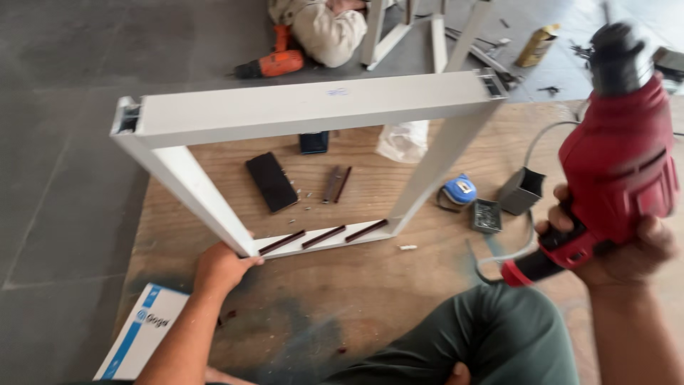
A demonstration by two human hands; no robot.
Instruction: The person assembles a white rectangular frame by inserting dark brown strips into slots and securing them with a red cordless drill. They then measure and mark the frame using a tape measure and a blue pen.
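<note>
A white rectangular metal frame [306, 107] stands on edge on a plywood board [370, 285]. My left hand [222, 266] grips its lower left corner, next to three dark strips [324, 236] lying on the bottom rail. My right hand [618, 246] holds a red corded power drill [616, 164] raised at the right, its chuck pointing up and away from the frame. My knee in green trousers [491, 335] is at the bottom.
On the board lie a black phone [271, 181], two dark strips [337, 184], a blue tape measure [459, 191], a small box of screws [486, 215] and a grey cup [521, 190]. An orange drill [274, 64] and another person [324, 28] are beyond. A white box [142, 331] lies at the lower left.
</note>
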